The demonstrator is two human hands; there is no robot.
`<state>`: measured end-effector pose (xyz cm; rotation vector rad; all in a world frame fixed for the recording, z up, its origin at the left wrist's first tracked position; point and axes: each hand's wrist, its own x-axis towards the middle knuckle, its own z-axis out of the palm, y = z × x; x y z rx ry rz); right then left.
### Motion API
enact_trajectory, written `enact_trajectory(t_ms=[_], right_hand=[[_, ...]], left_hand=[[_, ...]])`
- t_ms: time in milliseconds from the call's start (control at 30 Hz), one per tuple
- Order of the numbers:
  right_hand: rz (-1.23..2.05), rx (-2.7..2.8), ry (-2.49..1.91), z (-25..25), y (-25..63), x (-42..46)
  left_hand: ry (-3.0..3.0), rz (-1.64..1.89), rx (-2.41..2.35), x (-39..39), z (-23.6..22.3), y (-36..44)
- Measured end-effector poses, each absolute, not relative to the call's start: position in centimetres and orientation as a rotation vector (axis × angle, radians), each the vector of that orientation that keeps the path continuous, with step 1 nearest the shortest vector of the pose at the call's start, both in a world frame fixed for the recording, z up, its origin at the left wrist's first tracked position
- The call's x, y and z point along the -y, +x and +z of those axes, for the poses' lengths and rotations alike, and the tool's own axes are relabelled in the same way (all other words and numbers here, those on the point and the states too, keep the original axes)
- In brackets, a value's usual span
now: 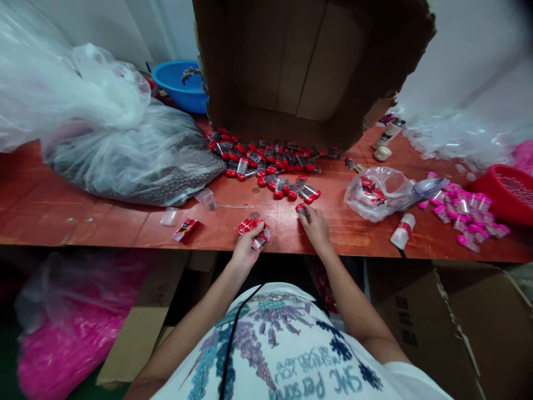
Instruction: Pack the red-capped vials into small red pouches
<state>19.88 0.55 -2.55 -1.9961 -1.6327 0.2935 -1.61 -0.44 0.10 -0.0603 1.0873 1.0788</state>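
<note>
My left hand [246,247] is closed around a few red printed packets [250,226] at the table's front edge. To its right, my right hand [316,229] pinches a small clear container with a red cap [301,210], dark inside, just above the tabletop. Beyond both hands lies a heap of similar red-capped containers [287,161], spilling from under the cardboard box. Left of my left hand sits another red packet [186,229], with a small clear plastic piece [169,216] close by.
A tipped cardboard box [312,66] opens toward me. Left stand a tied plastic bag of dark beads [158,161] and a blue basin [179,89]. At right are a bag of red packets [381,191], a scoop [427,189], pink containers [466,214] and a red basin [506,191].
</note>
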Motion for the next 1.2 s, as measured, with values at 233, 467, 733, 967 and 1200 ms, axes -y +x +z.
enact_trajectory(t_ms=[233,467,733,967,1200], right_hand=[[0.880,1.394,-1.466,-1.5,14.6,3.2],[0.897,1.461,-1.367,0.3,12.6,5.5],[1.165,1.358,-1.295,0.5,13.2,5.3],[1.394,1.112,-1.256,0.1,13.1,5.4],[1.217,1.179,-1.319,-0.1,13.2,5.6]], left_hand=[[-0.174,1.053,-1.051,-0.1,0.3,-2.1],[-0.114,1.089,-0.987,0.2,0.4,-1.8],[0.092,1.275,-1.012,0.9,0.2,-1.3],[0.310,1.335,-0.999,1.4,1.0,-1.2],[0.570,1.259,-0.993,2.1,1.3,-1.0]])
